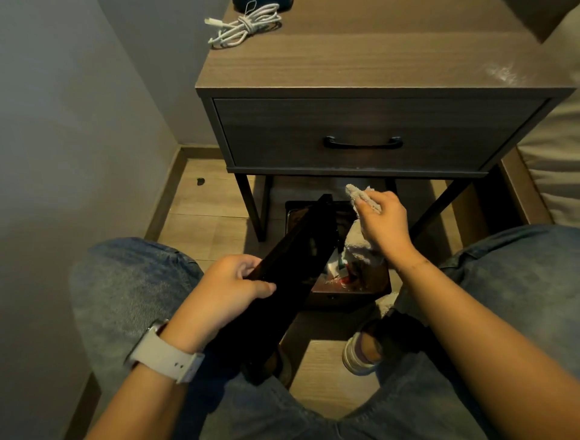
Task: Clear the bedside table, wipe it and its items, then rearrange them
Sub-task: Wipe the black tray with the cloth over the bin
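My left hand [224, 290] grips a long flat black object [288, 273], tilted over my lap with its far end pointing toward the table. Just right of that far end, my right hand [384, 224] holds a bunched grey cloth [361, 196], part of which hangs down below the palm. The brown bedside table [361, 66] stands ahead with its drawer closed. A coiled white cable [243, 26] lies at the top's back left, and a dark item [262, 3] is cut off by the frame behind it.
A small dark bin [354, 282] holding rubbish sits on the wooden floor under the table, between my knees. A grey wall runs along the left and a bed edge [552, 147] on the right. The drawer has a black handle [363, 143].
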Tool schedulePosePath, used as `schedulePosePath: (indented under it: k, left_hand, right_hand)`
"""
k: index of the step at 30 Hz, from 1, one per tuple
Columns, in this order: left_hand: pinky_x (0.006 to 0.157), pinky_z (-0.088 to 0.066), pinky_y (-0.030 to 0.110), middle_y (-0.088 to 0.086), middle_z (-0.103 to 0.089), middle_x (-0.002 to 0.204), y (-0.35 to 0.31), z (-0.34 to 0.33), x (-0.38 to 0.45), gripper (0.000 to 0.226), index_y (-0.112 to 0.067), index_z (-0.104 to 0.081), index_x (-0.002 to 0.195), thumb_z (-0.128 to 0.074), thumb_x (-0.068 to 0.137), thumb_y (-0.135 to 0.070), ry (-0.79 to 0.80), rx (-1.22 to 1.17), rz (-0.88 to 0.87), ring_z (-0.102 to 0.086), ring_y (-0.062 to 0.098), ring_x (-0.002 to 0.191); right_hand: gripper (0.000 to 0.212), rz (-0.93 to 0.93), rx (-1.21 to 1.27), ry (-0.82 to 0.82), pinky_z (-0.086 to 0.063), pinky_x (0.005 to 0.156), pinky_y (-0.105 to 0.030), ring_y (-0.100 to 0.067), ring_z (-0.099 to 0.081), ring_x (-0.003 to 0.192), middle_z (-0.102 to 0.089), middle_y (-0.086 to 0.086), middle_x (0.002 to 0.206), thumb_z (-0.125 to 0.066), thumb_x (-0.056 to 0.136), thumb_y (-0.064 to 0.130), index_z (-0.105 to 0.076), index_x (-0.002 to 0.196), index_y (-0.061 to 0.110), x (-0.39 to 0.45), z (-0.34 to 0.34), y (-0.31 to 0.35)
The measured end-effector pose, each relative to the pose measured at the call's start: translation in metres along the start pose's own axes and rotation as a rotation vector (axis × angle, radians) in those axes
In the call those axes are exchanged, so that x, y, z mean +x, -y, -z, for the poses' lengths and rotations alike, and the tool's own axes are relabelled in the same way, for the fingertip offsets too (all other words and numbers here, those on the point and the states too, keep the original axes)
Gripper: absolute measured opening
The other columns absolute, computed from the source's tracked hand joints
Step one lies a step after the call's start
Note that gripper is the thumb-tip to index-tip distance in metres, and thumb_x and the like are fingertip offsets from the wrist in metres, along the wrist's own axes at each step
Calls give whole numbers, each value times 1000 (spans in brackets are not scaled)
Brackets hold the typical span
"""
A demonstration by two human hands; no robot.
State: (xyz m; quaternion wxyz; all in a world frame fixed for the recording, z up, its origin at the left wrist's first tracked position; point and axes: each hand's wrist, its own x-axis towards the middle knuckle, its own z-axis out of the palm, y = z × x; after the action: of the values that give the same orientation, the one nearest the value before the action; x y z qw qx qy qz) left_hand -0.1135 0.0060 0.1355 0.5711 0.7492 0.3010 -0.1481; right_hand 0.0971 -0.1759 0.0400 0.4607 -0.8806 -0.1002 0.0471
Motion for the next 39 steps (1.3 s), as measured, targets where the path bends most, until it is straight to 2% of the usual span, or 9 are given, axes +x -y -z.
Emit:
schedulePosePath:
  k: [4,6,11,14,17,22,32,34,39]
  left_hand:
    - [80,-45,38,27,-66,87,-1,0,-2,28,7,-67,99,-73,73,-2,55,-128,56,-63,37,84]
    - [88,-49,46,33,-66,99,-2,-1,-5,31,7,-68,101,-74,73,-4,65,-200,88,-64,42,91]
    - [82,-55,38,28,-69,101,5,1,-14,19,1,-71,102,-65,84,-2,35,-329,123,-69,33,87]
    - [70,-58,30,21,-73,95,6,-1,-13,22,-1,-71,100,-63,89,-18,1,-435,120,-71,26,81]
    - [84,-55,40,20,-73,94,2,-11,-6,39,-2,-73,95,-55,94,-36,-67,-492,130,-71,32,87]
    - [94,-49,46,25,-70,101,0,-29,2,31,0,-73,97,-53,98,-24,-72,-587,124,-68,37,95]
    - [64,-57,28,19,-74,87,-11,-42,-1,30,0,-71,93,-68,81,-28,-13,-621,51,-73,26,79]
    - [57,-56,25,17,-74,81,-12,-44,-3,22,0,-70,94,-72,79,-16,-37,-606,48,-72,22,71]
    - [63,-57,29,16,-72,78,-8,-29,-12,12,-1,-68,92,-70,80,-3,-63,-547,81,-71,23,68]
  right_hand:
    - [24,245,125,125,-37,85,-8,-9,-54,96,-55,-2,102,-62,91,16,-68,115,14,-30,-12,14]
    - [27,312,64,184,-40,84,-10,-9,-54,94,-54,-3,101,-61,92,18,-67,118,18,-32,-27,7]
    - [28,16,-202,87,-37,77,-24,-23,-57,100,-54,-4,106,-56,94,27,-68,118,21,-21,-21,-13]
    - [28,207,-79,79,-43,79,-27,-17,-56,92,-53,-4,99,-60,92,25,-68,118,21,-37,-8,21]
    - [32,393,-80,253,-44,78,-25,-12,-51,91,-49,2,97,-59,92,26,-64,124,24,-74,-8,61]
    - [34,561,17,290,-48,73,-30,-13,-53,92,-51,5,98,-60,91,28,-63,125,30,-134,-10,67]
    - [31,463,166,255,-49,72,-31,-12,-57,88,-52,2,93,-58,91,28,-64,120,36,-120,-5,59]
    - [28,342,80,249,-49,74,-31,-12,-57,88,-53,1,92,-59,90,26,-68,116,31,-98,-16,48]
    - [22,4,-113,264,-43,75,-29,-17,-59,92,-58,0,100,-57,92,31,-71,108,27,-43,-31,9]
